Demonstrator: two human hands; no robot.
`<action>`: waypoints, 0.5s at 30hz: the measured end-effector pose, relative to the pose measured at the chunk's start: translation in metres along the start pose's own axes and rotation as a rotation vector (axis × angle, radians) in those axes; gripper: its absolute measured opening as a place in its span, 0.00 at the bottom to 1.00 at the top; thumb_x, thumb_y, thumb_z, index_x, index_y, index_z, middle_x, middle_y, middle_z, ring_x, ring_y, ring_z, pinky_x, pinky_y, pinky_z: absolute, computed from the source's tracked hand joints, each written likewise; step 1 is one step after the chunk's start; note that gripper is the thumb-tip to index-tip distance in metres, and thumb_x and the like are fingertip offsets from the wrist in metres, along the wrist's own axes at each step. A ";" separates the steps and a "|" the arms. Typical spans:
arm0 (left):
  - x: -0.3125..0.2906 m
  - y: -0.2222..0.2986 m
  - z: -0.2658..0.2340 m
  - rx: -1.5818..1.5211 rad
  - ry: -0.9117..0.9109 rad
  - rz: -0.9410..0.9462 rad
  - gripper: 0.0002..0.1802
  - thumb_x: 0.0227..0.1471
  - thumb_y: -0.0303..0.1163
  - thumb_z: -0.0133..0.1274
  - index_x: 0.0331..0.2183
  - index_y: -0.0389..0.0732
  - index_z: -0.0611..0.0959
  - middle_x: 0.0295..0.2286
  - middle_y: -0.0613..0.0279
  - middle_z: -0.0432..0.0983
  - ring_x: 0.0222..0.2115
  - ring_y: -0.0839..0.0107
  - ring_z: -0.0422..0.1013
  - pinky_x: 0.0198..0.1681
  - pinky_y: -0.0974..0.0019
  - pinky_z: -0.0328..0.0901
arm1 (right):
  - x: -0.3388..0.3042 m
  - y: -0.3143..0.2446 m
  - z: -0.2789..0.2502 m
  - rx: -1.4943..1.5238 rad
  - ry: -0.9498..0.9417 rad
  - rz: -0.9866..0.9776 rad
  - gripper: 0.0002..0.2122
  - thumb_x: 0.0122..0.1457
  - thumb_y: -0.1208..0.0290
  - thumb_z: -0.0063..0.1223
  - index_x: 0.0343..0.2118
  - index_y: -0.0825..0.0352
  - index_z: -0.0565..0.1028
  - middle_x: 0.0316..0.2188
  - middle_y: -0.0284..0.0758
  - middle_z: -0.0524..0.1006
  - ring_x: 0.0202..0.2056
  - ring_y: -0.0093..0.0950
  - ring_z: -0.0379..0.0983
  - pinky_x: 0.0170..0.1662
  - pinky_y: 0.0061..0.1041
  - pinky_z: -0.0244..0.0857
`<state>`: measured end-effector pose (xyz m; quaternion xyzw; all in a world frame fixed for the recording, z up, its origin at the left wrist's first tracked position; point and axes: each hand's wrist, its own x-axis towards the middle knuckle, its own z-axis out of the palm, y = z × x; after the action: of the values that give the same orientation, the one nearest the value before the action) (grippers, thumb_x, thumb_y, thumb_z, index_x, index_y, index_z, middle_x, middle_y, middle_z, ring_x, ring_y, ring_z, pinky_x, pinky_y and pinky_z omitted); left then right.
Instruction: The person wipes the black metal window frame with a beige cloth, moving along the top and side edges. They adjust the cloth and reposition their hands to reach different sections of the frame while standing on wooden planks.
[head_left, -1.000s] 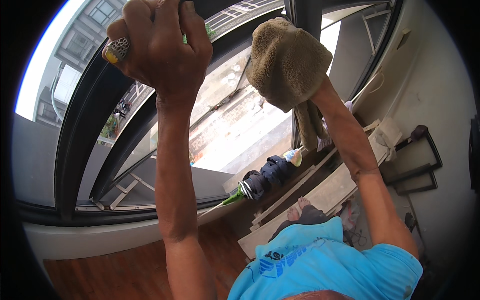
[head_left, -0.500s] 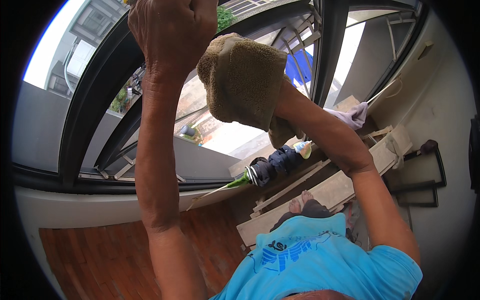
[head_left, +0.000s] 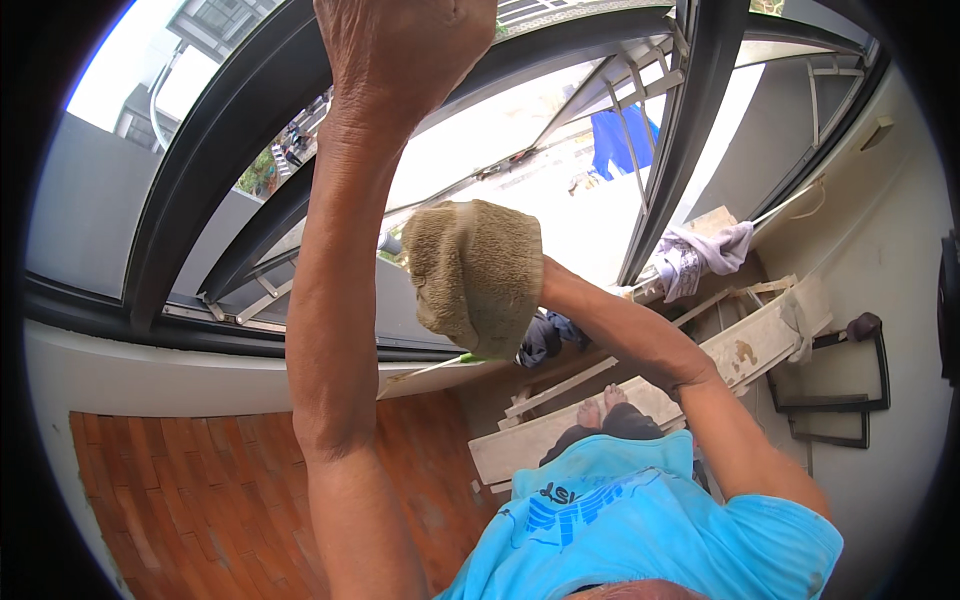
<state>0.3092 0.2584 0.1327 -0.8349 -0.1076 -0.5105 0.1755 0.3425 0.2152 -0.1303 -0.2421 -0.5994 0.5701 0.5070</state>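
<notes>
I have the right hand [head_left: 546, 284] at mid-frame, buried in a thick tan terry cloth [head_left: 470, 265]; it hides those fingers, so I cannot tell their grip. The left hand [head_left: 408, 50] is cut off by the upper edge, its fingers out of my sight. The left forearm [head_left: 338, 300] blocks part of the dark, smooth window frame [head_left: 690, 130] that bows across the upper half, with slim metal stays [head_left: 645, 100] near its upright. Below the cloth and partly behind it hangs a bunched dark garment [head_left: 540, 342]; a crumpled pale lilac cloth [head_left: 703, 255] droops to the right. Bare feet [head_left: 600, 405] stand around a long, stained plank [head_left: 740, 350], lower right of center. Thin black rectangular frames [head_left: 880, 370] lean far right; reddish wooden floorboards [head_left: 200, 490] fill the lower left.
</notes>
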 end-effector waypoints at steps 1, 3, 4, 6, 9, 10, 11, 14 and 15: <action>-0.002 -0.010 0.019 -0.026 0.024 0.012 0.13 0.45 0.21 0.53 0.36 0.34 0.87 0.23 0.59 0.70 0.27 0.61 0.69 0.37 0.57 0.61 | -0.018 0.013 -0.017 -0.148 0.084 -0.023 0.22 0.60 0.67 0.60 0.57 0.64 0.71 0.52 0.32 0.75 0.56 0.25 0.69 0.61 0.30 0.64; -0.001 -0.015 0.013 0.049 0.052 0.056 0.14 0.45 0.21 0.53 0.36 0.34 0.87 0.23 0.59 0.71 0.28 0.60 0.69 0.37 0.57 0.62 | -0.043 0.037 -0.023 -0.464 0.104 -0.022 0.22 0.58 0.68 0.62 0.55 0.65 0.72 0.49 0.31 0.76 0.54 0.25 0.71 0.60 0.29 0.65; -0.004 -0.015 0.011 0.095 0.079 0.094 0.14 0.45 0.20 0.53 0.36 0.34 0.87 0.24 0.59 0.71 0.28 0.60 0.69 0.38 0.57 0.62 | -0.047 0.035 -0.021 -0.666 0.088 0.006 0.23 0.57 0.67 0.64 0.55 0.64 0.72 0.49 0.31 0.76 0.53 0.24 0.71 0.59 0.28 0.65; -0.010 -0.014 0.004 0.130 0.098 0.128 0.15 0.45 0.20 0.53 0.37 0.35 0.86 0.25 0.59 0.71 0.30 0.59 0.69 0.39 0.56 0.62 | -0.069 0.020 -0.022 -0.359 0.101 0.052 0.24 0.55 0.65 0.66 0.54 0.65 0.72 0.49 0.32 0.76 0.52 0.26 0.71 0.58 0.29 0.66; -0.011 -0.016 0.014 0.105 0.178 0.131 0.14 0.45 0.22 0.53 0.37 0.35 0.86 0.26 0.59 0.71 0.31 0.59 0.69 0.38 0.55 0.61 | -0.116 0.023 -0.037 -0.146 0.248 0.001 0.26 0.57 0.65 0.64 0.56 0.68 0.70 0.50 0.35 0.75 0.51 0.28 0.73 0.57 0.31 0.68; -0.013 -0.016 0.013 0.132 0.188 0.133 0.14 0.45 0.21 0.53 0.36 0.35 0.85 0.26 0.59 0.71 0.31 0.59 0.69 0.38 0.55 0.61 | -0.130 0.030 -0.037 -0.039 0.274 0.013 0.26 0.58 0.66 0.63 0.57 0.69 0.69 0.51 0.37 0.75 0.51 0.28 0.73 0.56 0.32 0.70; -0.016 -0.015 0.013 0.132 0.206 0.124 0.14 0.45 0.21 0.52 0.36 0.35 0.85 0.27 0.58 0.71 0.31 0.58 0.69 0.38 0.54 0.61 | -0.152 0.037 -0.041 0.258 0.294 0.123 0.24 0.63 0.66 0.56 0.59 0.68 0.64 0.52 0.37 0.72 0.50 0.28 0.73 0.55 0.31 0.73; -0.022 -0.012 0.016 0.090 0.268 0.130 0.14 0.45 0.21 0.52 0.36 0.34 0.85 0.30 0.57 0.72 0.32 0.57 0.70 0.39 0.53 0.61 | -0.173 0.030 -0.035 0.435 0.397 0.128 0.24 0.64 0.66 0.55 0.59 0.68 0.64 0.51 0.37 0.73 0.50 0.28 0.73 0.54 0.31 0.73; -0.022 -0.012 0.017 0.051 0.294 0.148 0.14 0.44 0.21 0.52 0.36 0.34 0.85 0.31 0.57 0.73 0.33 0.56 0.70 0.39 0.53 0.61 | -0.175 0.024 -0.033 0.452 0.425 0.121 0.23 0.64 0.65 0.54 0.59 0.68 0.64 0.51 0.37 0.73 0.50 0.28 0.73 0.54 0.31 0.73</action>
<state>0.3089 0.2763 0.1080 -0.7523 -0.0318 -0.6098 0.2474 0.4290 0.0833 -0.2164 -0.2722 -0.3224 0.6547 0.6272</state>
